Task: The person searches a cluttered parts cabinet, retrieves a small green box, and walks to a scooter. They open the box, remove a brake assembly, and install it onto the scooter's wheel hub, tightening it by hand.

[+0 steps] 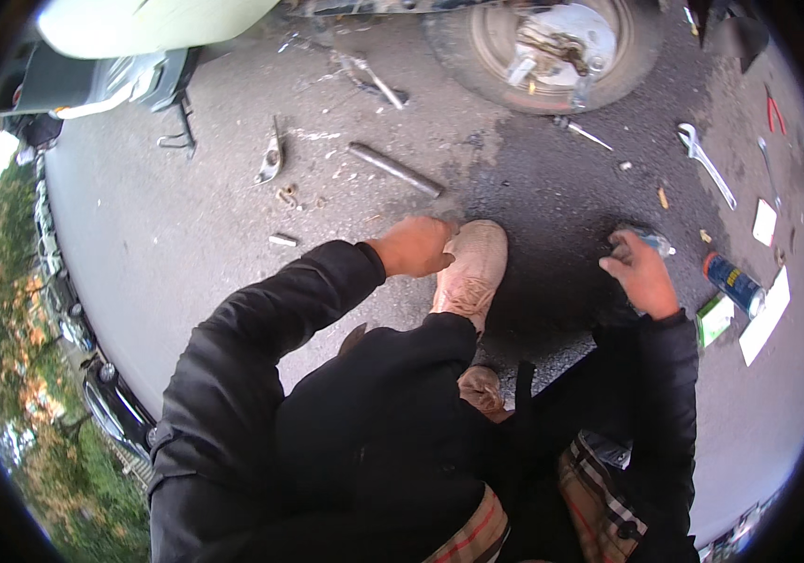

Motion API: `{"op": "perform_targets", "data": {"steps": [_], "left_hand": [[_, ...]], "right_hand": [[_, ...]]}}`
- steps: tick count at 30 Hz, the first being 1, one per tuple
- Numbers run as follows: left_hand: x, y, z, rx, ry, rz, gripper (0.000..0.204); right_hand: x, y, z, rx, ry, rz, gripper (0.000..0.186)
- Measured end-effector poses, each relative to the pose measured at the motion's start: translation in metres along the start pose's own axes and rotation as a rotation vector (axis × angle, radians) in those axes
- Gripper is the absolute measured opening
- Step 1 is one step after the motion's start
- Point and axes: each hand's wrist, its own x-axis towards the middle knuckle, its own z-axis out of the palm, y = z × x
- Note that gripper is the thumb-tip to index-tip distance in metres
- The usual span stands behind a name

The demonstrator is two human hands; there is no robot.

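My left hand point(418, 246) is closed in front of my pale shoe point(479, 255), its fingers curled down. Anything inside those fingers is hidden. A thick metal rod point(395, 170) lies on the ground just beyond it. Over on the right, my right hand point(643, 272) has its thumb and fingers bent but apart. A clear bluish plastic item point(657, 242) shows right behind its knuckles; I cannot tell whether they touch. Nearest to this hand on its right are a dark blue spray can point(733, 283) lying on its side and a green-and-white packet point(714, 319).
A wheel point(543, 52) with an exposed hub stands at the far side. Around it lie a screwdriver point(585, 134), an adjustable wrench point(707, 166), red-handled pliers point(774, 111), a metal lever part point(271, 157) and a small cylinder point(283, 240). Parked cars point(115, 403) line the left.
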Motion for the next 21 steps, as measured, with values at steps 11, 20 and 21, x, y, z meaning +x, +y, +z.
{"op": "perform_targets", "data": {"steps": [11, 20, 21], "left_hand": [[-0.061, -0.055, 0.07, -0.279, 0.328, -0.393, 0.045], [-0.084, -0.108, 0.101, -0.448, 0.707, -0.692, 0.035], [-0.088, -0.118, 0.103, -0.467, 0.724, -0.737, 0.035]], "right_hand": [[-0.008, -0.013, 0.032, -0.008, -0.15, -0.048, 0.038], [-0.01, -0.015, 0.032, -0.049, -0.127, -0.028, 0.039], [-0.009, -0.016, 0.032, -0.068, -0.124, -0.045, 0.039]]}}
